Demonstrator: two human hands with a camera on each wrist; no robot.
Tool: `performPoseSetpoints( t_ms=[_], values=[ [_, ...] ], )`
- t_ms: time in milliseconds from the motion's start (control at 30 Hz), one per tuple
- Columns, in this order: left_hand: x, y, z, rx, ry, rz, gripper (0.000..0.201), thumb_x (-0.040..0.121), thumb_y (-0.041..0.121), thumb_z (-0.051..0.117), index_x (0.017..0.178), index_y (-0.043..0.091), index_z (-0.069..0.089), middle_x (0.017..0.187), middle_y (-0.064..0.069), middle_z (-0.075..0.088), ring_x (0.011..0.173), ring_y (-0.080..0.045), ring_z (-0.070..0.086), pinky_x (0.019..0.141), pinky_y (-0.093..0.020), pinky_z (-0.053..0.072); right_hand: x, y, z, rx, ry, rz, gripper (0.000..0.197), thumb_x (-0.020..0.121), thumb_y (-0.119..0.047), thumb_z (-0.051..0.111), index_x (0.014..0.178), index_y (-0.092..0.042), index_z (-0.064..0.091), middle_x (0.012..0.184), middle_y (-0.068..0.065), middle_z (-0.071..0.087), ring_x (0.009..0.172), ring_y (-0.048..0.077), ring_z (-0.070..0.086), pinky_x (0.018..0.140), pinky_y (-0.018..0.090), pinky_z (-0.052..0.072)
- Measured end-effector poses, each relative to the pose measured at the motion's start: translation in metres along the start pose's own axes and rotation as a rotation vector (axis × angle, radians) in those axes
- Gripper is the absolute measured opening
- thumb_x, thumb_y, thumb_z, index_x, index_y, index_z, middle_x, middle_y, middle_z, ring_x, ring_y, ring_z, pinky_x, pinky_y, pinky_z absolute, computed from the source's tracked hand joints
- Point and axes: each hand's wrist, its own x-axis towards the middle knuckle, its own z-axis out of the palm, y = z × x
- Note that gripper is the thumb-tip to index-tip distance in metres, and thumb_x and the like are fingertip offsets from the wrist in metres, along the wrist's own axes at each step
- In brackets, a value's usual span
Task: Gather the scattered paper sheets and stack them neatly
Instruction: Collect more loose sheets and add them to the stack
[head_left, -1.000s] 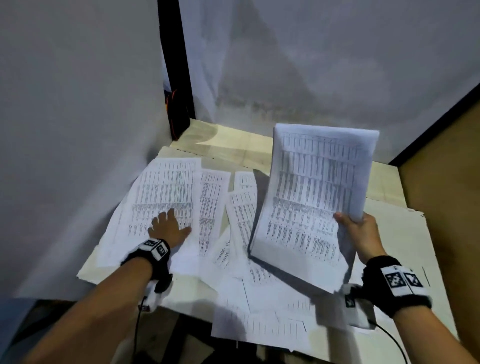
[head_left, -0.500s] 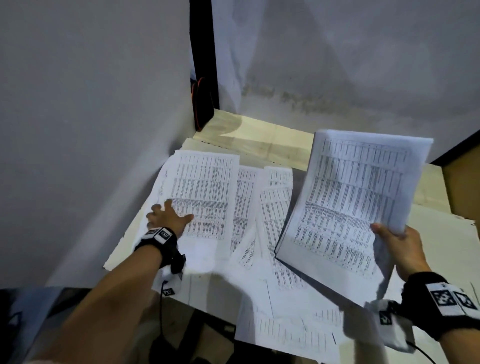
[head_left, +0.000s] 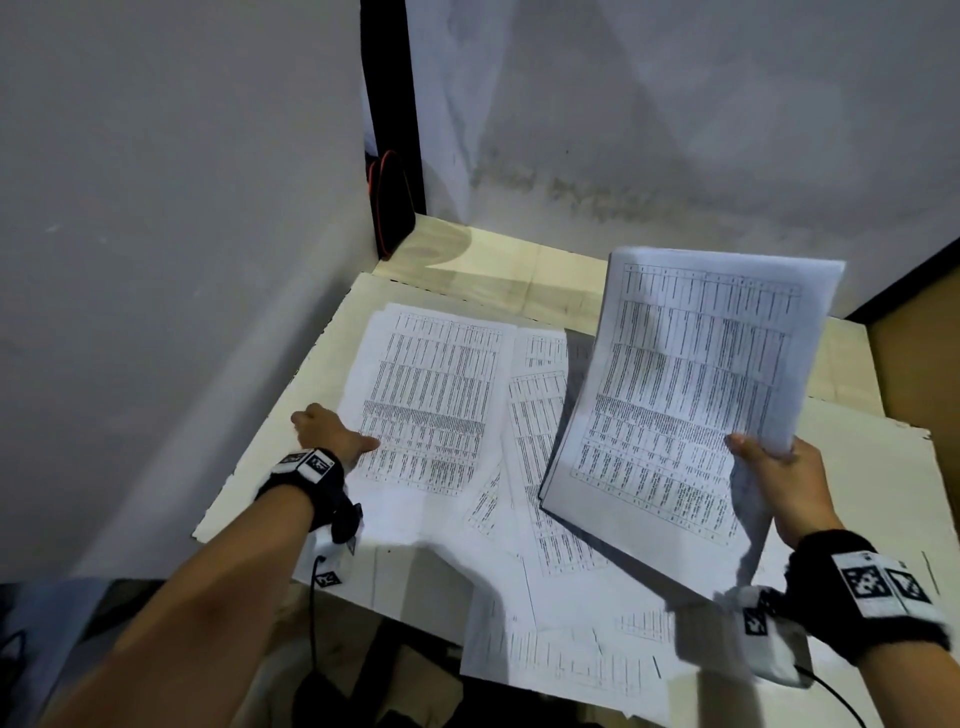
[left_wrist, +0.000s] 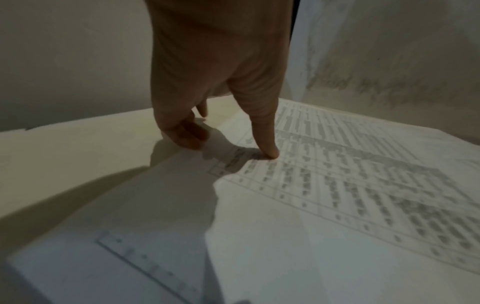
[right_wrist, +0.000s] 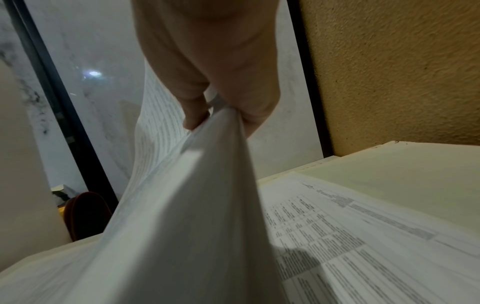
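1. Gathered bundle of white paper sheets printed with dense black tables (head_left: 691, 395): held raised and tilted above the right half of the counter, lower right corner in the right hand (head_left: 779, 478). Thumb on the printed face, the other fingers (right_wrist: 257, 115) behind; the bundle is pinched between them. From the right wrist view the sheets (right_wrist: 187, 205) sag down and fan out from the grip.

2. Large white printed sheet at far left (head_left: 431, 400): lies flat on the counter, its right edge overlapping the neighbouring sheets. Left hand (head_left: 327, 431) rests at its left edge. In the left wrist view the thumb tip (left_wrist: 270, 152) presses down on the printed sheet (left_wrist: 350, 174), while the other fingers (left_wrist: 182, 131) are curled at the paper's edge; whether they lift the edge cannot be told.

3. Loose scattered white printed sheets, centre and near (head_left: 535, 467): overlapping at varied angles, partly under the raised bundle; one near sheet (head_left: 561, 660) overhangs the near edge of the counter.

4. Pale cream counter surface (head_left: 311, 467): carries all loose sheets; set in a corner of grey-white walls (head_left: 156, 260).

5. Black wristbands with white square-patterned markers: one on the left wrist (head_left: 306, 467), one on the right wrist (head_left: 872, 587).

6. Dark rounded object with a red-orange rim (head_left: 389, 202): stands in the far corner, against a black vertical frame (head_left: 389, 78).

7. Ochre textured panel (right_wrist: 402, 72): at the right, beyond the counter.
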Motion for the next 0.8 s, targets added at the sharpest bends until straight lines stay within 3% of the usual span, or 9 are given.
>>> performPoseSetpoints(
  t_ms=[100,267,433,533,567,633,700,767,800],
  values=[
    [-0.007,0.007,0.006,0.017,-0.041,-0.011,0.095,0.061,0.024,0.084,0.130,-0.007,0.026,0.138,-0.026,0.034,0.127,-0.042,0.035,0.105,-0.046,0.034,-0.001,0.002,0.000,0.011,0.007,0.004,0.022,0.083,-0.005,0.064,0.065,-0.016,0.055,0.053,0.003,0.055,0.056,0.021,0.047,0.058,0.030,0.040],
    [-0.027,0.014,0.012,0.156,-0.068,-0.006,0.076,0.062,0.038,0.082,0.118,0.000,0.046,0.130,-0.019,0.032,0.122,-0.038,0.035,0.099,-0.045,0.040,-0.007,0.003,0.000,0.002,0.000,0.018,0.022,0.084,-0.005,0.062,0.066,-0.015,0.053,0.062,0.009,0.050,0.055,0.023,0.045,0.057,0.030,0.039],
    [-0.034,0.017,0.023,-0.153,-0.098,-0.010,0.096,0.066,0.008,0.080,0.137,-0.006,0.017,0.141,-0.026,0.031,0.126,-0.040,0.040,0.100,-0.044,0.041,-0.009,0.005,-0.003,-0.001,0.008,0.048,0.021,0.083,-0.007,0.063,0.067,-0.014,0.054,0.062,0.010,0.051,0.058,0.023,0.048,0.061,0.034,0.042],
    [-0.030,0.009,0.026,-0.356,-0.120,0.067,0.063,0.073,0.011,0.074,0.127,-0.001,0.045,0.129,-0.021,0.053,0.118,-0.036,0.052,0.097,-0.040,0.044,-0.011,0.008,-0.007,-0.027,0.017,0.058,0.014,0.084,-0.009,0.063,0.072,-0.010,0.055,0.066,0.012,0.053,0.061,0.025,0.050,0.066,0.036,0.044],
    [-0.032,0.006,0.026,-0.448,-0.103,0.096,0.040,0.074,0.011,0.073,0.111,0.005,0.059,0.115,-0.018,0.063,0.110,-0.035,0.058,0.093,-0.039,0.046,-0.012,0.009,-0.009,-0.037,0.020,0.057,0.012,0.084,-0.010,0.063,0.075,-0.008,0.056,0.068,0.012,0.054,0.064,0.025,0.051,0.068,0.037,0.044],
    [-0.033,0.000,0.026,-0.625,-0.102,0.095,0.012,0.072,0.006,0.072,0.083,0.010,0.068,0.088,-0.011,0.068,0.095,-0.033,0.064,0.086,-0.035,0.051,-0.015,0.012,-0.012,-0.049,0.028,0.059,0.011,0.084,-0.011,0.063,0.077,-0.006,0.056,0.068,0.012,0.054,0.066,0.026,0.051,0.069,0.037,0.043],
    [-0.038,0.001,0.028,-0.732,-0.205,0.116,0.028,0.071,0.001,0.072,0.097,0.003,0.064,0.097,-0.015,0.066,0.098,-0.032,0.061,0.084,-0.032,0.053,-0.018,0.016,-0.014,-0.066,0.040,0.078,0.011,0.085,-0.012,0.063,0.083,-0.003,0.056,0.068,0.013,0.055,0.064,0.026,0.052,0.068,0.038,0.044],
    [-0.041,0.004,0.033,-0.736,-0.298,0.129,0.068,0.071,0.006,0.073,0.130,-0.002,0.040,0.130,-0.017,0.050,0.119,-0.035,0.049,0.100,-0.042,0.042,-0.021,0.023,-0.016,-0.108,0.053,0.110,0.013,0.083,-0.014,0.064,0.083,-0.003,0.057,0.070,0.016,0.056,0.065,0.029,0.054,0.069,0.046,0.049],
    [-0.046,0.007,0.032,-0.712,-0.315,0.112,0.074,0.075,0.007,0.072,0.136,-0.003,0.031,0.134,-0.012,0.042,0.122,-0.031,0.045,0.105,-0.043,0.036,-0.022,0.027,-0.016,-0.126,0.054,0.124,0.014,0.082,-0.016,0.065,0.080,-0.005,0.057,0.071,0.018,0.058,0.065,0.031,0.056,0.070,0.051,0.051]
  ],
)
